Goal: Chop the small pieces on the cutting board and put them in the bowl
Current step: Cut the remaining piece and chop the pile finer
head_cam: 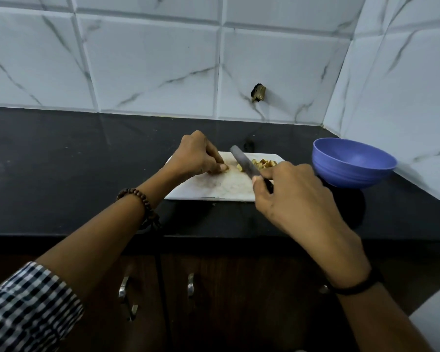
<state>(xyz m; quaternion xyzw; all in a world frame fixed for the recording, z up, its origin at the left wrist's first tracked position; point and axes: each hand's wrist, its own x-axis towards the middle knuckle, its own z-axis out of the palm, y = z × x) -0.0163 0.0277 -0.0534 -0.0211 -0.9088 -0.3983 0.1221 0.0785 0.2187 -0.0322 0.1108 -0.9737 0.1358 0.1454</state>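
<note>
Farthest left of the white cutting board (214, 190), a checked sleeve (23, 308) and a wooden bead bracelet (140, 207) lead up the forearm to the left hand (196, 156). It rests over the board's left part with fingers curled down, its fingertips (222, 168) pinching a pale piece (226, 168) against the board. Just right of that, near the board's middle, another yellowish piece (240, 167) lies touching the left side of the knife (244, 162), whose blade angles across the board with its tip toward the far edge. Beyond the blade, in the board's far right corner, sits a small pile of chopped pieces (263, 163), tan and brown-edged. The right hand (290, 196) is clenched round the knife's handle over the board's right edge, forefinger laid forward along the top; most of the handle is hidden inside the grip. Right of the board, apart from it on the black counter (61, 161), stands the blue bowl (353, 163), upright, with no pieces visible in the part of its inside that shows. The pieces look light and fairly soft, probably a little moist, so they may roll or stick to the blade. Holding each by its sides with curled fingertips, well back from the edge, seems the safest grip. For the transfer, scooping the pile against the flat of the blade or lifting the board by its edge should serve better than picking bits singly.
</note>
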